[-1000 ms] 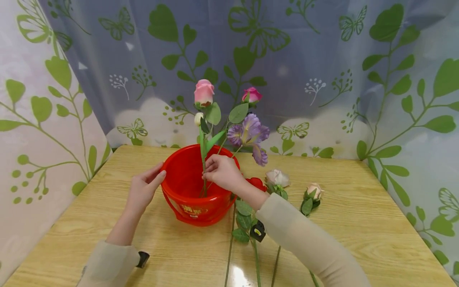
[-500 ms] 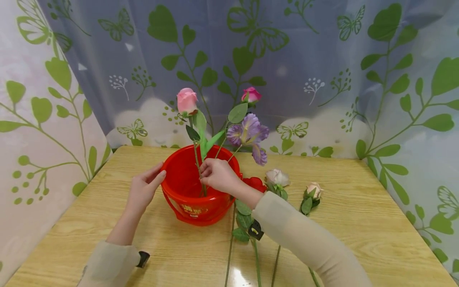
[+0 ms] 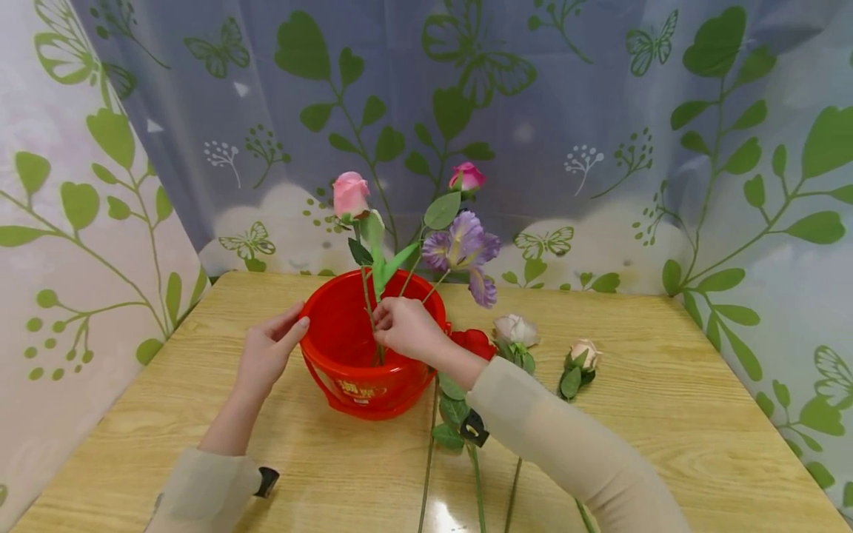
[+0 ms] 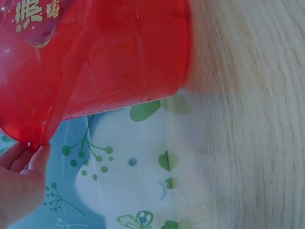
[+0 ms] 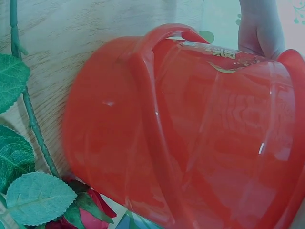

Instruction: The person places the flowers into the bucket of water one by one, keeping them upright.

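In the head view a red plastic bucket (image 3: 400,396) stands on the wooden table. My left hand (image 3: 269,344) grips its rim on the left side; the left wrist view shows these fingers (image 4: 40,160) pinching the rim beside the bucket handle (image 4: 71,81). My right hand (image 3: 406,326) reaches over the right rim and pinches the stem of a pink rose (image 3: 349,194), whose lower end is inside the bucket. A magenta rose (image 3: 469,176), a purple iris (image 3: 460,244) and a pale bud with green leaves (image 3: 376,233) also stand in it, leaning on the rim.
Right of the bucket lie a red rose (image 3: 473,340), a white rose (image 3: 516,329) and a peach rose (image 3: 584,363), their stems toward the front edge. Green rose leaves (image 5: 40,198) lie close by the bucket. A patterned curtain (image 3: 266,148) hangs behind the table.
The pink rose has swung left and a little lower, with my right hand still pinching its stem. My left hand stays on the rim.
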